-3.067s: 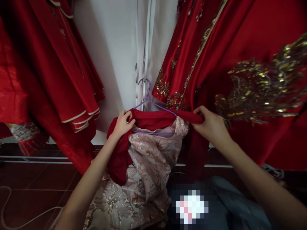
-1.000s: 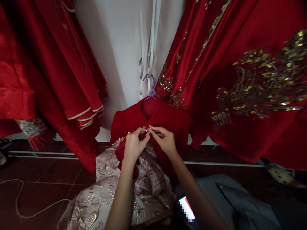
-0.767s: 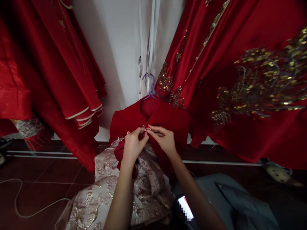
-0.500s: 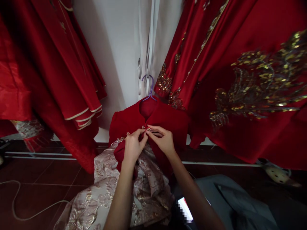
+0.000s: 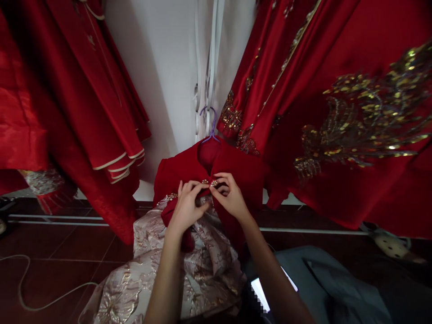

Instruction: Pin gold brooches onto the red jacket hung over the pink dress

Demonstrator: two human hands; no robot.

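A red jacket (image 5: 178, 166) with a jewelled front fastening hangs on a purple hanger (image 5: 213, 128). My right hand (image 5: 230, 194) pinches a jewelled button (image 5: 214, 183) at the front opening between thumb and fingers. Beside it, my left hand (image 5: 189, 202) has its index fingertip near a second jewelled button (image 5: 204, 181). The left thumb stands apart below, and the other fingers lie against the jacket front. Under the jacket spreads a pale skirt (image 5: 135, 274) with a shiny metallic pattern. My hands cover part of the jacket front.
Red garments (image 5: 111, 103) hang at the left, and a red dress with gold sequins (image 5: 371, 108) at the right. A white door (image 5: 148, 67) stands behind. A lit screen (image 5: 259, 294), a grey seat (image 5: 320, 270) and a cable (image 5: 54, 299) are lower down.
My left thumb has dropped away from the fastening, spreading the hand. My right hand has shifted slightly right with the button, and the collar opening has moved a little rightward.
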